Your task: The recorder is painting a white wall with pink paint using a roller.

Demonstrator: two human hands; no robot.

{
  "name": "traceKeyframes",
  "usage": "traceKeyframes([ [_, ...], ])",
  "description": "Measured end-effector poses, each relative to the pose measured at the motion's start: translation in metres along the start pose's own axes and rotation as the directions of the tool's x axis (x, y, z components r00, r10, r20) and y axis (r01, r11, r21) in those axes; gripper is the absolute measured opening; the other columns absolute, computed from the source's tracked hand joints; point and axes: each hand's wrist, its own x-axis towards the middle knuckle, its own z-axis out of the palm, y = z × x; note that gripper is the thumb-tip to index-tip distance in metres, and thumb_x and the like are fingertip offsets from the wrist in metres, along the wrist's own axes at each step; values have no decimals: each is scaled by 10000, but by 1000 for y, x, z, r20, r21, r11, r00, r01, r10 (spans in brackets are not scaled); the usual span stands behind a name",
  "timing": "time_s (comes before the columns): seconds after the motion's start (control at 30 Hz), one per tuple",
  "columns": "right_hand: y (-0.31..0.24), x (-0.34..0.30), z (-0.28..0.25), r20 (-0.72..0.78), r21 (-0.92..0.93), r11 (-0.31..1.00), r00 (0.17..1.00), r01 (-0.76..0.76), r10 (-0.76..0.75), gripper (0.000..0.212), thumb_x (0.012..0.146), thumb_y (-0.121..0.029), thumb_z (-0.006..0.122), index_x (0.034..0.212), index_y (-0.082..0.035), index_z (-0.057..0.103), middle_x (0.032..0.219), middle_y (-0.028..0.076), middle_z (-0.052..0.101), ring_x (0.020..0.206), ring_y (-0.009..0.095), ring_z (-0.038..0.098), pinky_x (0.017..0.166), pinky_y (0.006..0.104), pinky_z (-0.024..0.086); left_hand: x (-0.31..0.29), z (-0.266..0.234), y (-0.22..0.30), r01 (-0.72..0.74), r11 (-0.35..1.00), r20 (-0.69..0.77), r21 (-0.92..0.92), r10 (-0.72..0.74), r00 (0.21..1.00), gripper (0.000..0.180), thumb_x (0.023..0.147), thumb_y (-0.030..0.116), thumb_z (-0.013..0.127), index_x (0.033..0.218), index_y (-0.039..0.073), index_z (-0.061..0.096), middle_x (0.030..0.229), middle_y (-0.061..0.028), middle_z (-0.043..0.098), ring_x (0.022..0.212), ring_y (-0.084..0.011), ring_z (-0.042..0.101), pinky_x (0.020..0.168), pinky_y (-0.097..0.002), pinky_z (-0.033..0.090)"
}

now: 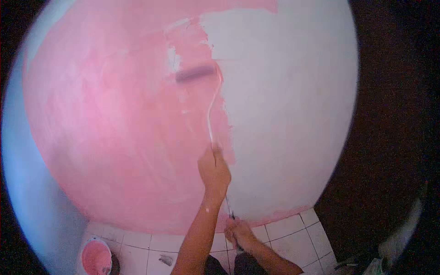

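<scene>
A paint roller (pixel 196 73) with a dark, blurred sleeve lies against the pink-painted part of the wall (pixel 119 105), near its ragged border with the white part (pixel 284 101). Its thin pale wire frame curves down to my left hand (pixel 214 167), whose fingers are wrapped round the upper handle. Lower down, close to the floor, my right hand (pixel 239 233) is closed round the bottom end of the same roller's long handle. Small white spots of paint mark my left forearm. Fingers on the far side of both hands are hidden.
A white bucket of pink paint (pixel 96 257) stands on the tiled floor (pixel 137 240) at the lower left. Near it lies a small grey object (pixel 166 260) I cannot identify. A bluish side wall (pixel 23 174) borders the left. Dim clutter (pixel 378 265) sits at the lower right.
</scene>
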Motion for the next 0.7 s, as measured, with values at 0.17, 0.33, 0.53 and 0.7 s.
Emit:
traceKeyframes([
  [0.17, -27, -1, -16, 19, -187, 982, 1000, 20, -17, 436, 913, -433, 395, 658, -86, 462, 515, 7, 436, 368, 117, 373, 340, 266, 328, 5, 11, 3, 12, 998, -90, 58, -6, 996, 402, 942, 283, 335, 738, -30, 484, 585, -201, 463, 535, -353, 455, 527, -441, 342],
  [0.33, 75, -13, -47, -162, -1, 992, 979, -123, 122, 384, 921, -347, 406, 664, -69, 470, 505, 11, 422, 399, 116, 408, 364, 261, 359, -117, 7, -39, 164, 962, 103, 218, -190, 976, 421, 944, 311, 297, 846, -30, 523, 652, -244, 508, 633, -417, 512, 576, -488, 366],
  [0.53, 3, -17, -34, -150, -282, 954, 987, -103, 62, 372, 916, -375, 428, 744, -53, 500, 557, 1, 445, 456, 104, 424, 394, 275, 357, -40, 15, -17, 122, 985, -88, 118, -112, 990, 393, 943, 277, 315, 775, -35, 485, 572, -223, 443, 523, -378, 444, 524, -457, 331],
  [0.7, -85, 18, 1, -38, -310, 947, 994, 84, -101, 376, 916, -358, 421, 695, -58, 470, 523, 1, 420, 402, 112, 398, 362, 273, 337, 62, -2, 10, -5, 997, -226, -75, -12, 974, 412, 936, 302, 374, 704, -36, 412, 580, -126, 351, 557, -195, 342, 516, -391, 299],
])
